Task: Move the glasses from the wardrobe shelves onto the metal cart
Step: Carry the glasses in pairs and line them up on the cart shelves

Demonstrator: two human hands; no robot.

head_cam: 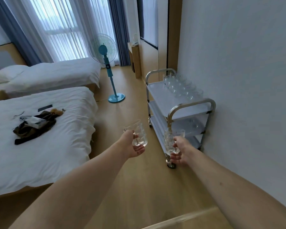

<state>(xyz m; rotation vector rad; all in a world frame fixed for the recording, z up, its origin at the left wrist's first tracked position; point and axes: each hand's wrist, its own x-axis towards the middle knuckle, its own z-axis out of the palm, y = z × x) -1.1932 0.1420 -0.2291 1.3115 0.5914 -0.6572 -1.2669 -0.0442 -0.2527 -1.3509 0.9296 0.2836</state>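
My left hand [132, 146] grips a clear ribbed glass [137, 133], held upright over the wooden floor. My right hand [180, 152] grips a second clear glass [169, 142] in front of the near end of the metal cart [191, 105]. The three-tier cart stands against the white wall on the right. Several clear glasses [182, 87] stand in rows on the far right part of its top shelf. Both hands are short of the cart's near handle. The wardrobe is not in view.
Two white beds [48, 138] fill the left side, the near one with dark clothing and small items [34, 124] on it. A blue standing fan [106, 63] is on the floor beyond. A strip of wooden floor [132, 100] runs between beds and cart.
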